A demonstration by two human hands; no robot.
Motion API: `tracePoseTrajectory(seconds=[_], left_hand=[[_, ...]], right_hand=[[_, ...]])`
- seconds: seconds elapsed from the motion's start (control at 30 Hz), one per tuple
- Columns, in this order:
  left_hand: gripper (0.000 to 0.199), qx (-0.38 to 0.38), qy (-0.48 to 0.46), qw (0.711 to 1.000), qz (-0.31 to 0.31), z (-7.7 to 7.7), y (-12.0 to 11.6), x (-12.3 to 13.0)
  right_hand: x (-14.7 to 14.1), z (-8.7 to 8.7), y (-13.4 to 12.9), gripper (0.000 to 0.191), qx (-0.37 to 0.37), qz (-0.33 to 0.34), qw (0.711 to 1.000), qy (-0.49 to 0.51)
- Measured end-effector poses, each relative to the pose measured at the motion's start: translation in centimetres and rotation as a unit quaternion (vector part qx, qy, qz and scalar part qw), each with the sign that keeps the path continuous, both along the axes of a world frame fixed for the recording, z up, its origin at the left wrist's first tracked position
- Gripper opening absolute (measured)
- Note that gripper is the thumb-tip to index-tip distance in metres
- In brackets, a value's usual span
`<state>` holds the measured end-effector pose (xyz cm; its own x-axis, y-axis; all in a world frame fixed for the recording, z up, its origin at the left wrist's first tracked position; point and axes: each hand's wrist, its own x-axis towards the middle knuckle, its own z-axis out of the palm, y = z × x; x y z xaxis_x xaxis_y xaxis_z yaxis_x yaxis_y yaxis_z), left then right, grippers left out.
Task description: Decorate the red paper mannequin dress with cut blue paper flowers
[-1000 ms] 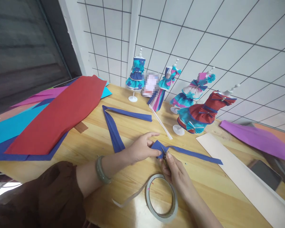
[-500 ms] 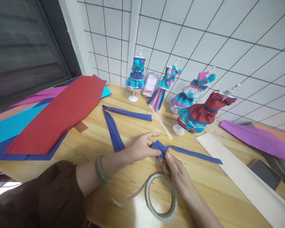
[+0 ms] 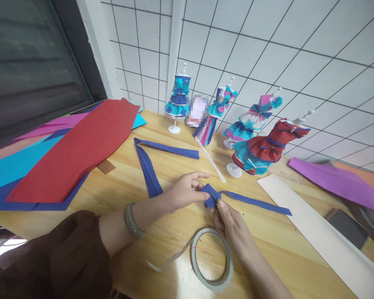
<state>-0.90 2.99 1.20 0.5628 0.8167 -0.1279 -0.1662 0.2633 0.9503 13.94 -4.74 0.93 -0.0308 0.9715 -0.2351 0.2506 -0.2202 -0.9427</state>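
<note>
Between thumb and fingers, my left hand point(image 3: 186, 192) pinches a small folded piece of blue crepe paper point(image 3: 209, 193). My right hand point(image 3: 230, 220) is closed around scissors point(image 3: 217, 206), whose handles are mostly hidden in the fingers. The dark blades lie against the lower right edge of the blue piece. Just beyond my right hand, a narrow blue strip point(image 3: 255, 201) stretches to the right over the table. A roll of tape point(image 3: 194, 257) lies below my hands, with a loose end trailing left. A longer folded blue strip point(image 3: 148, 170) lies behind my left wrist.
Four small dress forms would be several: a blue one point(image 3: 178, 97), a striped one point(image 3: 212, 120), a pink-white one point(image 3: 252, 118) and a red one point(image 3: 269, 145) stand along the tiled wall. Coloured sheets point(image 3: 81, 153) are stacked left. A pale strip point(image 3: 314, 232) and dark phone-like object point(image 3: 347, 228) lie right.
The left thumb and fingers have shifted slightly on the blue piece, and the piece has turned a little at the scissors. Everything else looks the same.
</note>
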Motion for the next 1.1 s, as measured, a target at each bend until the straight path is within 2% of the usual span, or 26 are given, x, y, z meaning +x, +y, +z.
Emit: tracePoseTrajectory(seconds=[0.47,0.63,0.97,1.1], left_hand=[[0.057,0.017,0.019,0.999,-0.036,-0.16,-0.03,0.09],[0.052,-0.002,-0.009,1.0,-0.022,-0.12,-0.06,0.19],[0.059,0.014,0.026,0.999,-0.038,-0.33,-0.16,0.29],[0.059,0.026,0.02,0.999,-0.025,-0.43,-0.14,0.24]], right_hand=[[0.27,-0.08,0.01,0.043,0.028,-0.02,0.999,-0.006],[0.15,-0.07,0.02,0.044,0.019,-0.01,1.0,-0.007],[0.22,-0.16,0.03,0.045,0.012,-0.009,1.0,0.001],[0.1,-0.13,0.06,0.046,-0.001,-0.009,1.0,0.015]])
